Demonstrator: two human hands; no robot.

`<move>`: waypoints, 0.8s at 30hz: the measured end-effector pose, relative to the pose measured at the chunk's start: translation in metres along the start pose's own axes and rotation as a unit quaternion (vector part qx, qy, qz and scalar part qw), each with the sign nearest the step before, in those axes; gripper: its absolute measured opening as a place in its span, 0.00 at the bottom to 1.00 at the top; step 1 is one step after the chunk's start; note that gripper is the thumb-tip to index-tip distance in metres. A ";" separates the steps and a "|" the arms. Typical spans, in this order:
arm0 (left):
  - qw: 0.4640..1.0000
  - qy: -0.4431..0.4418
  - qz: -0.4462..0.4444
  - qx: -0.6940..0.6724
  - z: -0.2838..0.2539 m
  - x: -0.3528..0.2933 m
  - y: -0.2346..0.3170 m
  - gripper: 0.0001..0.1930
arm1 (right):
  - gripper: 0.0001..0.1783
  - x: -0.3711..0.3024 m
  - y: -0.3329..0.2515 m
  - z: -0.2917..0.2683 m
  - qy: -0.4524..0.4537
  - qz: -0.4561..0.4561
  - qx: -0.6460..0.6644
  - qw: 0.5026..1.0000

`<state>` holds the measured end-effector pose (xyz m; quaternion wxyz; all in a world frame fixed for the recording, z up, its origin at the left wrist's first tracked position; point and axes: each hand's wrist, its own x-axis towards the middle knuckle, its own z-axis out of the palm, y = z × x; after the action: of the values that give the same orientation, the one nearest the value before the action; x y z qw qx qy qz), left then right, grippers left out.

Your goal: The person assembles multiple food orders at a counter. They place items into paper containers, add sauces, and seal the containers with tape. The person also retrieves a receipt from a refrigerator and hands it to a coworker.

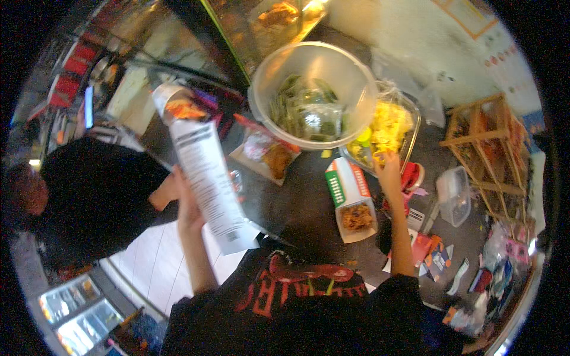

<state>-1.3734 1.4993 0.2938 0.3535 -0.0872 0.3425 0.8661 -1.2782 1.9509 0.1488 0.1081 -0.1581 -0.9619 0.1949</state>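
My left hand [189, 202] is closed on a long printed paper receipt [208, 178] at the left. A white paper container with orange-red food [185, 109] shows at the receipt's upper end; I cannot tell whether my hand also holds it. My right hand [388, 169] reaches over the near rim of a metal tray [415, 127], its fingers on the yellow food [389, 124] there. Just left of my right forearm stands an open paper box [350, 184], white, green and orange, with a browned fried piece [357, 218] at its near end.
A large translucent tub [312, 139] with green packets stands behind the box. Left of it lies a plastic bag with food [267, 151]. A co-worker in black [98, 202] is close on my left. At right are a clear plastic container [453, 193], a wooden rack [490, 148] and a white fork [458, 276].
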 end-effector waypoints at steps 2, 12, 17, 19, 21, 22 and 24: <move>0.986 -0.105 0.016 -0.130 0.010 0.023 -0.007 0.49 | 0.17 0.018 -0.008 0.015 0.010 -0.007 -0.120 0.993; 0.990 -0.062 0.015 -0.126 0.044 0.047 -0.018 0.47 | 0.15 0.050 -0.018 0.000 -0.115 0.143 -0.029 0.983; 0.992 -0.111 0.023 -0.056 0.059 0.050 -0.035 0.40 | 0.15 0.041 -0.002 -0.025 -0.111 0.016 -0.086 0.990; 0.968 -0.129 -0.047 0.210 0.066 0.056 -0.046 0.34 | 0.13 0.043 0.009 -0.037 -0.093 -0.013 -0.050 0.994; 0.916 -0.150 -0.058 0.368 0.071 0.057 -0.066 0.28 | 0.11 0.049 0.019 -0.049 -0.101 0.009 0.001 0.995; 0.904 -0.170 -0.026 0.391 0.073 0.060 -0.084 0.24 | 0.10 0.053 0.022 -0.051 -0.121 0.047 0.006 0.992; 0.922 -0.171 -0.152 0.311 0.074 0.085 -0.116 0.24 | 0.09 0.062 0.027 -0.052 -0.085 0.049 -0.015 0.995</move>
<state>-1.3513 1.6543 0.2540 0.5439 0.1257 0.5110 0.6536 -1.3148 2.0135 0.1934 0.0140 -0.1895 -0.9616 0.1979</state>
